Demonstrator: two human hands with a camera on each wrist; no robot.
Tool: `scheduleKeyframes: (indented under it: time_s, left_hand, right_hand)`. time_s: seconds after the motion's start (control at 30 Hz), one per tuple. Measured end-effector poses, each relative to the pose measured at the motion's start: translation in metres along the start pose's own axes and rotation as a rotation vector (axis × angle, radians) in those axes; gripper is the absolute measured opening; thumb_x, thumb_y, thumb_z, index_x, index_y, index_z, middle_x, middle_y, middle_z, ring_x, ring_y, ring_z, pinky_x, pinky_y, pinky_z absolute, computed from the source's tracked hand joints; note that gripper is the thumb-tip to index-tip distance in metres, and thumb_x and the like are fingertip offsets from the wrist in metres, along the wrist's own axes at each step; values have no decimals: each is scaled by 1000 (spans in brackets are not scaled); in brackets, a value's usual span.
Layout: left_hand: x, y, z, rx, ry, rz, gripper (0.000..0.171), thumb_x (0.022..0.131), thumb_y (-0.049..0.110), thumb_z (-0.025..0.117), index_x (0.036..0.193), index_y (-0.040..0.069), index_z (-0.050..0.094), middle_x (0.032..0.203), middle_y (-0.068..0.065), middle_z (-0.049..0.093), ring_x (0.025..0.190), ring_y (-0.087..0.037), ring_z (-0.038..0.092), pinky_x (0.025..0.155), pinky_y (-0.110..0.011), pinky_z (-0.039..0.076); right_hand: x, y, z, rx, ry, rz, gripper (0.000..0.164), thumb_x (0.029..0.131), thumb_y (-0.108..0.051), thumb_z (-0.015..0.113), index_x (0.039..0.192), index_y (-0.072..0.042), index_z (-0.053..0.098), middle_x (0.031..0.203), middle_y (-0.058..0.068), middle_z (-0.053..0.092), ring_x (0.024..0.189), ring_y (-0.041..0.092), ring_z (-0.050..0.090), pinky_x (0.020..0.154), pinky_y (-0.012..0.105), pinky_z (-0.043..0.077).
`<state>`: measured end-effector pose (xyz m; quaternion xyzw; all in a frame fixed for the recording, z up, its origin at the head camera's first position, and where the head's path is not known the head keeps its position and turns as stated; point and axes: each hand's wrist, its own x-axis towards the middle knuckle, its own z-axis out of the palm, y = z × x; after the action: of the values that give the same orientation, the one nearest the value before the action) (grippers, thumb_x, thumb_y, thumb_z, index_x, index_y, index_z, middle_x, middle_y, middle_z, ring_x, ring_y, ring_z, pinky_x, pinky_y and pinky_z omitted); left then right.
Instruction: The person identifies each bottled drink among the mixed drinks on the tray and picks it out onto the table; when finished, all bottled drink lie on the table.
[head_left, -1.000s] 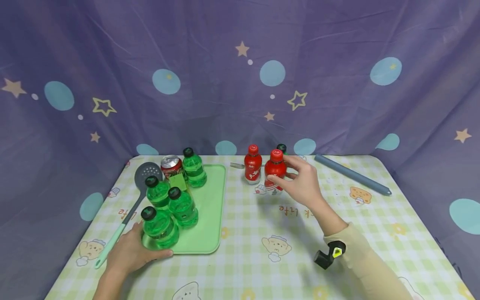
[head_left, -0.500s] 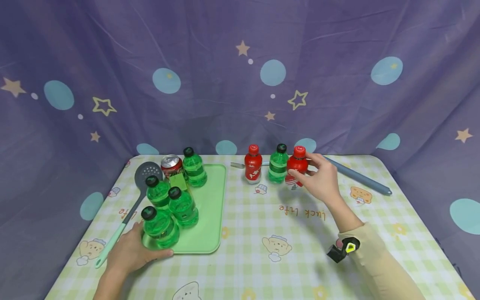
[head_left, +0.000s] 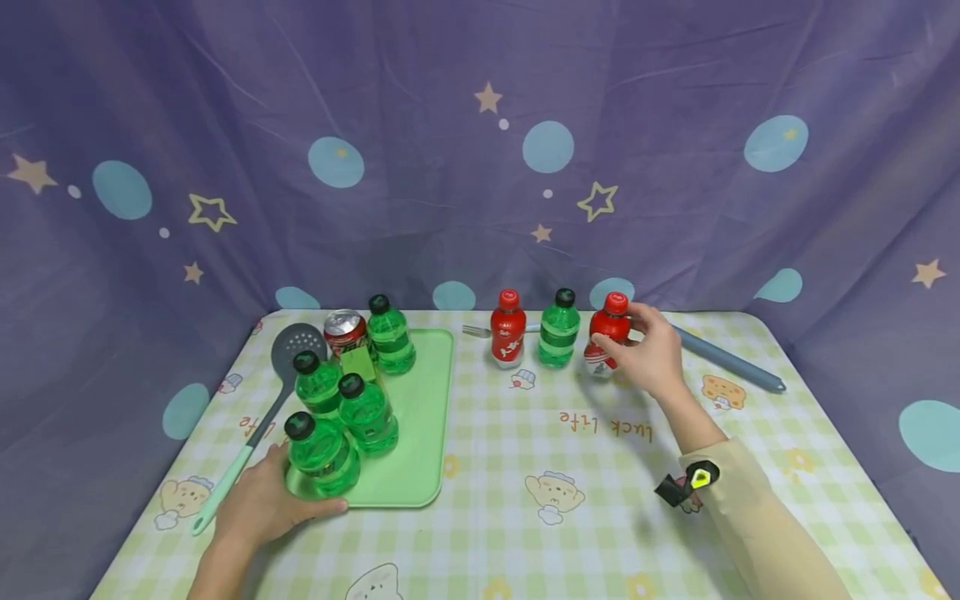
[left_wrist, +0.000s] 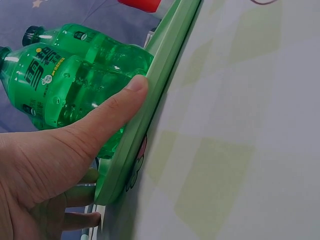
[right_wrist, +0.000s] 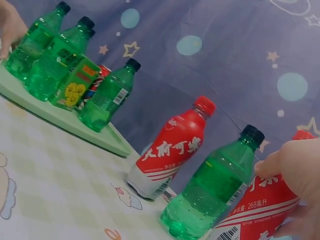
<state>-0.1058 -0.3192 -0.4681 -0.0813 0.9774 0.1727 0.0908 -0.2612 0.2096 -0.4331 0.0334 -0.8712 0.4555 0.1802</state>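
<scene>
My right hand (head_left: 654, 357) grips a red cola bottle (head_left: 611, 325) by its side, thumb in front, with the base close over the cloth. Just left of it a green soda bottle (head_left: 558, 335) stands upright, and beyond that another red cola bottle (head_left: 507, 330). At the near left corner of the green tray (head_left: 420, 450), my left hand (head_left: 262, 504) lies with a straight thumb along the rim (left_wrist: 156, 80) and the other fingers at its side. Several green soda bottles (head_left: 324, 457) stand on the tray, one close to that hand.
A red can (head_left: 347, 330) and a small yellow-green box (head_left: 358, 364) stand among the tray bottles. Left of the tray lies a skimmer (head_left: 298, 348) with a mint handle. A fork (head_left: 476, 332) lies behind the bottles; a grey-blue rod (head_left: 727, 358) lies at right. A curtain (head_left: 480, 167) hangs behind.
My right hand has carried the red cola bottle rightward, past the front of the green soda bottle, to that bottle's right side. The left hand has stayed at the tray corner.
</scene>
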Motion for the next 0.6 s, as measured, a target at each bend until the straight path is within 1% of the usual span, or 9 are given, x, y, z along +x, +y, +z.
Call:
scheduleKeyframes:
  time_s: [0.2, 0.37, 0.6]
  left_hand:
    - [0, 0, 0, -5, 7, 5, 148, 59, 83, 88, 158, -13, 32, 145, -46, 51, 128, -65, 56, 95, -70, 54]
    - [-1, 0, 0, -8, 12, 9, 148, 59, 83, 88, 157, -13, 32, 145, -46, 52, 127, -65, 56, 95, -70, 54]
    - [0, 0, 0, -11, 8, -1, 147, 59, 82, 88, 157, -12, 33, 144, -45, 53, 127, -65, 57, 94, -70, 54]
  right_hand:
    - [8, 6, 2, -5, -11, 47, 57, 88, -16, 88, 137, 1, 63, 135, 21, 64, 124, 42, 69, 93, 55, 64]
    - [12, 9, 4, -2, -2, 35, 56, 87, -14, 88, 134, 4, 63, 133, 24, 63, 125, 45, 67, 95, 57, 63]
    - [17, 12, 8, -21, 1, 38, 55, 88, -15, 88, 134, 2, 64, 135, 23, 63, 126, 44, 68, 95, 55, 64]
